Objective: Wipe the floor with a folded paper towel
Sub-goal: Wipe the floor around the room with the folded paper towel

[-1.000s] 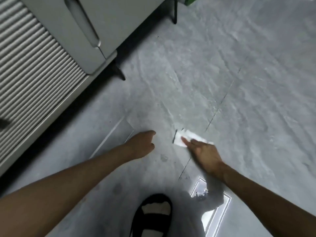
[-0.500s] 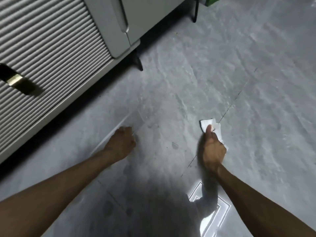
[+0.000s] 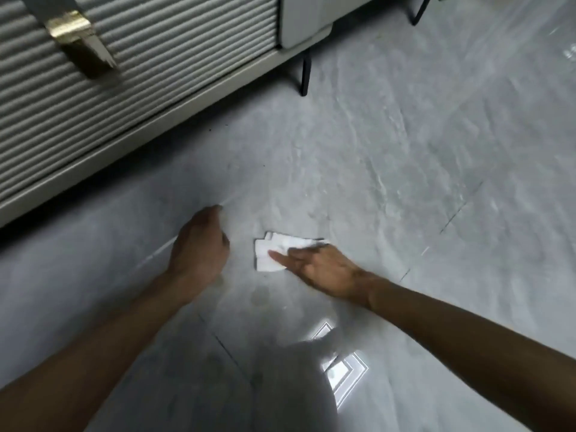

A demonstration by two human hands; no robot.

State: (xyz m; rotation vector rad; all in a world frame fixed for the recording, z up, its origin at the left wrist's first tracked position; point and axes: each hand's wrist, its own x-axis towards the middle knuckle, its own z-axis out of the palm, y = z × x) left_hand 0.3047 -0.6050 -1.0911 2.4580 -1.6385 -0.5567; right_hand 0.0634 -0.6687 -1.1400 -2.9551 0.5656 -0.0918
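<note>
I record the folded paper towel (image 3: 271, 254) lying flat on the grey floor (image 3: 405, 151), in front of the ribbed cabinet (image 3: 140, 88) and well apart from it. The right hand (image 3: 324, 271) presses on the towel's right part, fingers (image 3: 279, 256) straight and together. The left hand (image 3: 199, 247) is just beside the towel, its fingers curled under and nothing seen in them. The view is blurred.
</note>
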